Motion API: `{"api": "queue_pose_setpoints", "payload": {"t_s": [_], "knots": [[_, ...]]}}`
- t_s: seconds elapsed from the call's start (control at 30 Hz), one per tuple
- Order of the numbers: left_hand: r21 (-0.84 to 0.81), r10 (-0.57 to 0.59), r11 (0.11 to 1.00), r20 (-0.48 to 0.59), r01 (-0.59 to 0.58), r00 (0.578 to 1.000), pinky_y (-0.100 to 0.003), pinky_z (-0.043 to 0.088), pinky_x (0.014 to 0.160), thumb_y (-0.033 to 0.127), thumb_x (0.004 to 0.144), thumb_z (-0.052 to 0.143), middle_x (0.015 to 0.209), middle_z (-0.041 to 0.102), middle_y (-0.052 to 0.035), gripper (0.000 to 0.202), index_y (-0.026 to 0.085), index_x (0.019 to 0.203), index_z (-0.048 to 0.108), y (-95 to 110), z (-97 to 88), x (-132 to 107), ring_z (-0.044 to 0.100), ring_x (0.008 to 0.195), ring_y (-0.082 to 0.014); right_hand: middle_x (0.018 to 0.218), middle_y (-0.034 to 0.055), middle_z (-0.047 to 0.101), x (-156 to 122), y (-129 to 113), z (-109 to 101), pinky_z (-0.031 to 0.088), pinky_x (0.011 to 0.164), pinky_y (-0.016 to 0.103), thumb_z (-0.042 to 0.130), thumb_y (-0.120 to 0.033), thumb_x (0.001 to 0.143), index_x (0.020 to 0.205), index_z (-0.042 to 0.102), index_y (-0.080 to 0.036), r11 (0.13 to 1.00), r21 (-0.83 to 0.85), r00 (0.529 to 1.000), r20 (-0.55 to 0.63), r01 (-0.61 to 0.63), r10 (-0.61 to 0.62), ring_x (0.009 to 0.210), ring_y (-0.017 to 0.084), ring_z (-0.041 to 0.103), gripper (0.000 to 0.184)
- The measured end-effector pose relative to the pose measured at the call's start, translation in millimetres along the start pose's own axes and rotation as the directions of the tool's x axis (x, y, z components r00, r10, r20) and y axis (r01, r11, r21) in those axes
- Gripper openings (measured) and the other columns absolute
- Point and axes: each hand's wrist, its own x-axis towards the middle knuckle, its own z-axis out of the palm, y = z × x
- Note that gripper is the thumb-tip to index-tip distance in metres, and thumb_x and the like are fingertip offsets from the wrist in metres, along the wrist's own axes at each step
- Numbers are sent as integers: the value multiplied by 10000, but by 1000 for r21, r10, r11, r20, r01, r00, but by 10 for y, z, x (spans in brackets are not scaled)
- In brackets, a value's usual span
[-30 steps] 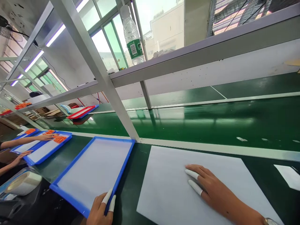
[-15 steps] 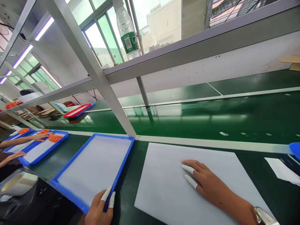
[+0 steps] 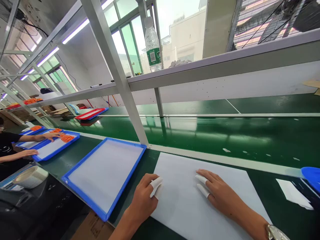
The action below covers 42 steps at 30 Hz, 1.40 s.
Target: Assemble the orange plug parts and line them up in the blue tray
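A large white sheet (image 3: 180, 186) lies flat on the dark green bench in front of me. My left hand (image 3: 147, 191) is over the sheet's left edge, its fingers bent and pressed together, with white finger covers on two tips. I see nothing between them. Flat on the middle of the sheet rests my right hand (image 3: 218, 190), fingers stretched out, two of them in white covers, a watch on the wrist. A blue-framed tray (image 3: 107, 213) with a white inside sits to the left of the sheet, apart from my left hand.
Another person's hands (image 3: 51, 135) work at blue trays (image 3: 58, 150) with orange pieces, far left. A tape roll (image 3: 31, 176) lies at lower left. A grey post (image 3: 132, 106) rises behind the tray. A blue object (image 3: 311, 178) and white scraps (image 3: 293, 193) are at right.
My left hand has let go of the blue tray's right edge and moved right to the white sheet's left edge. My right hand has stayed on the sheet. The view has shifted slightly.
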Motion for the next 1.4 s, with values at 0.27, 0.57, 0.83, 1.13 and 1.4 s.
{"api": "queue_pose_setpoints", "payload": {"t_s": [0.27,0.57,0.83,1.13,1.4], "knots": [[-203,283,948,178,-246,942,-359,558,785,159,878,552,1060,712,-102,183,193,959,713,473,1071,963,670,918,-221,1341,170,599,-47,178,-23,499,1044,564,491,-43,821,1097,660,-143,994,-103,997,-63,-41,35,1277,332,534,339],[-479,88,874,308,74,947,-251,468,603,218,913,498,823,680,-53,233,160,834,708,356,1878,1492,594,684,-139,1278,184,616,49,82,-190,489,1041,519,558,-197,900,1111,651,-141,988,-35,988,-35,-151,150,1234,329,534,238],[-584,22,752,484,305,875,-285,528,741,373,937,551,1039,693,-70,263,199,1010,735,160,1944,1556,650,867,-184,1378,140,577,98,224,-269,409,1132,431,593,-325,922,1212,617,-161,989,30,989,-26,-143,144,1314,275,488,333],[-555,10,767,512,322,859,-274,546,727,386,924,584,1142,694,-75,270,206,1063,728,141,1966,1626,670,882,-189,1339,139,595,108,303,-314,405,1116,399,551,-377,961,1131,654,-158,990,-2,990,-11,-138,138,1300,251,500,296],[-521,-5,809,457,272,889,-279,526,762,387,938,560,1121,708,-74,284,194,1056,731,231,1929,1589,672,882,-185,1308,151,611,95,290,-283,444,1062,423,572,-354,950,1087,671,-141,992,-13,991,-39,-128,128,1251,265,528,272]]}}
